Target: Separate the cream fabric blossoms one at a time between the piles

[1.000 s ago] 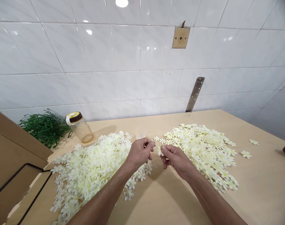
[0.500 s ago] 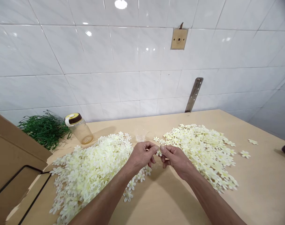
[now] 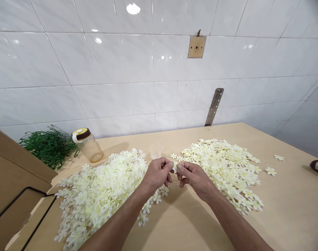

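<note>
Between my two hands is a small white artificial flower (image 3: 175, 167) with a pale yellow tint. My right hand (image 3: 192, 174) pinches it with thumb and forefinger from the right. The thumb and forefinger of my left hand (image 3: 158, 172) close on its left side. Under and beside my left forearm spreads a heaped pile of such flowers (image 3: 104, 191). Another, flatter pile of flowers (image 3: 221, 167) lies beyond my right hand. Just behind my fingers is a small clear patch of transparent bits (image 3: 156, 152), too fine to make out.
A plastic bottle (image 3: 92, 148) with a brown and yellow lid stands at the back left, beside green artificial stems (image 3: 47, 146). A cardboard box (image 3: 17, 174) is at the left edge. Two loose flowers (image 3: 271, 171) lie at the right. The tiled wall (image 3: 138, 97) bounds the table behind.
My left hand was apart from the flower a second ago and has moved right to meet it at my right fingertips. The view has shifted slightly.
</note>
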Action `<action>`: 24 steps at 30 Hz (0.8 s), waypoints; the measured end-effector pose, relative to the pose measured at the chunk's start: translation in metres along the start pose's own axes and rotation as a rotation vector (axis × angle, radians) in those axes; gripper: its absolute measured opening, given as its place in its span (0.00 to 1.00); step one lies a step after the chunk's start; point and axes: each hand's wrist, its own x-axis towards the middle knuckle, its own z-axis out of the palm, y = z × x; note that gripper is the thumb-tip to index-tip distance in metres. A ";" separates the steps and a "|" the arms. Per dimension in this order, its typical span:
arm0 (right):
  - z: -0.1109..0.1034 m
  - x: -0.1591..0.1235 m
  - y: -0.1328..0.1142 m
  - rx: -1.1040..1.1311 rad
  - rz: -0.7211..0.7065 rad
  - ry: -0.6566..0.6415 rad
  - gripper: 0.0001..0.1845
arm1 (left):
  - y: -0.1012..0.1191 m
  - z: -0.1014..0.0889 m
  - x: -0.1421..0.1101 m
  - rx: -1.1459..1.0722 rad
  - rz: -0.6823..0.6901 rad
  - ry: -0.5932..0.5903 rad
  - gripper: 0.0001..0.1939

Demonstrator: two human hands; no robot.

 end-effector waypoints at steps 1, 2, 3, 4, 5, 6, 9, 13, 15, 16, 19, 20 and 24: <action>-0.001 0.000 0.000 0.003 -0.002 -0.001 0.22 | 0.001 0.000 0.000 -0.007 0.012 -0.003 0.13; -0.001 0.000 0.000 0.004 -0.003 -0.005 0.22 | 0.002 0.000 -0.001 -0.010 0.027 -0.008 0.13; -0.001 0.000 -0.001 0.005 -0.001 -0.012 0.22 | 0.002 -0.001 -0.001 -0.012 0.043 -0.017 0.14; -0.002 0.000 -0.001 0.008 0.001 -0.021 0.22 | 0.003 -0.001 -0.002 -0.012 0.059 -0.032 0.15; -0.002 -0.001 -0.001 0.013 0.006 -0.032 0.22 | 0.004 -0.002 -0.002 -0.014 0.075 -0.052 0.16; -0.002 -0.001 -0.001 0.022 0.010 -0.046 0.21 | 0.005 -0.003 -0.002 -0.015 0.086 -0.072 0.17; -0.003 -0.001 -0.001 0.066 0.022 -0.092 0.19 | 0.006 -0.007 -0.002 -0.025 0.107 -0.111 0.16; -0.007 -0.001 -0.001 0.168 0.043 -0.144 0.18 | 0.007 -0.011 0.000 -0.066 0.145 -0.134 0.16; -0.008 -0.001 -0.001 0.208 0.045 -0.158 0.18 | 0.008 -0.011 0.000 -0.088 0.159 -0.136 0.16; -0.009 -0.001 -0.001 0.216 0.044 -0.162 0.18 | 0.009 -0.011 0.000 -0.095 0.160 -0.132 0.15; -0.010 -0.002 -0.002 0.196 0.041 -0.175 0.15 | 0.010 -0.011 0.000 -0.105 0.149 -0.113 0.14; -0.010 -0.002 -0.002 0.184 0.042 -0.175 0.15 | 0.011 -0.011 -0.001 -0.104 0.145 -0.106 0.14; -0.009 -0.003 -0.004 0.153 0.049 -0.161 0.14 | 0.010 -0.011 0.000 -0.092 0.138 -0.089 0.12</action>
